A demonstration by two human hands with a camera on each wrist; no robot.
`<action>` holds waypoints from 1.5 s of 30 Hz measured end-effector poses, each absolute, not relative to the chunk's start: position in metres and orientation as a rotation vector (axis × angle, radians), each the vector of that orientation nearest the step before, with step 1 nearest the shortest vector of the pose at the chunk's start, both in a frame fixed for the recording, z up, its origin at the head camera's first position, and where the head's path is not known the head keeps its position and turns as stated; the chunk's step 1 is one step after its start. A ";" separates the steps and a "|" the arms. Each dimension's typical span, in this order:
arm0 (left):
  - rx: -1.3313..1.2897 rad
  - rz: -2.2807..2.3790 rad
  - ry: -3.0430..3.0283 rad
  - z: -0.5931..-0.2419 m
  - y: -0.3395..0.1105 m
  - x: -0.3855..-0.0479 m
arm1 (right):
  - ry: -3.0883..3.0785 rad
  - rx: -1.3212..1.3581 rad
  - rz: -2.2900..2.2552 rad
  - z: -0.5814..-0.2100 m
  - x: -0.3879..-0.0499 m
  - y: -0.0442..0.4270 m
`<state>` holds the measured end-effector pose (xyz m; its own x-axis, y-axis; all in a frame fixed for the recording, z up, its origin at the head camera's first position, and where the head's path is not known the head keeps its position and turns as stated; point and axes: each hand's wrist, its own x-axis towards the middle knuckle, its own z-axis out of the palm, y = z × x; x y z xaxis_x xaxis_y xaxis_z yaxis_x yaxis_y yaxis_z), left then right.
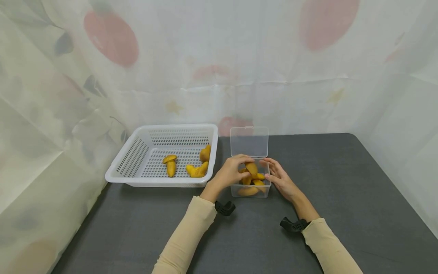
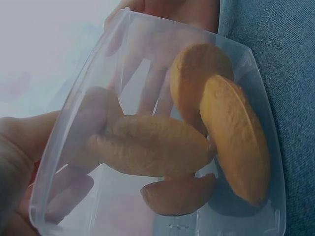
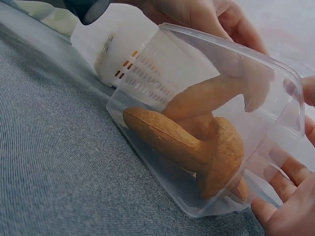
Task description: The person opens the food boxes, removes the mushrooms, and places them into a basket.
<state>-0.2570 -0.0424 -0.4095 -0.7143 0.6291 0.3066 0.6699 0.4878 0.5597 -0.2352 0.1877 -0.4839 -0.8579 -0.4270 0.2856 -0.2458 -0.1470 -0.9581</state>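
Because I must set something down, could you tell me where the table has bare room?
The dark table is bare right of the right grip, and in front of the white basket, left of the left sleeve. Crowded: the clear box, with yellow mushrooms inside and the left grip at it.

No text, label, brand, number or sign is showing legibly in any of the three views; nothing readable is standing out anywhere from the upper left to the lower right of the frames.
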 end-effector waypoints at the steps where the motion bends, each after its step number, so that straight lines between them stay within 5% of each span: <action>1: -1.163 -1.050 -2.652 -0.409 -0.043 -0.257 | 1.961 -0.786 -2.150 -0.484 -0.235 0.188; 45: -0.989 -1.029 -2.455 -0.371 -0.079 -0.251 | 1.912 -0.844 -2.190 -0.484 -0.235 0.186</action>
<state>-0.2514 -0.0791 -0.3711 -0.7178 0.4807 0.5037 0.6962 0.5062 0.5090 -0.2348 0.1865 -0.4836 -0.8386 -0.4333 0.3300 -0.2684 -0.1983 -0.9427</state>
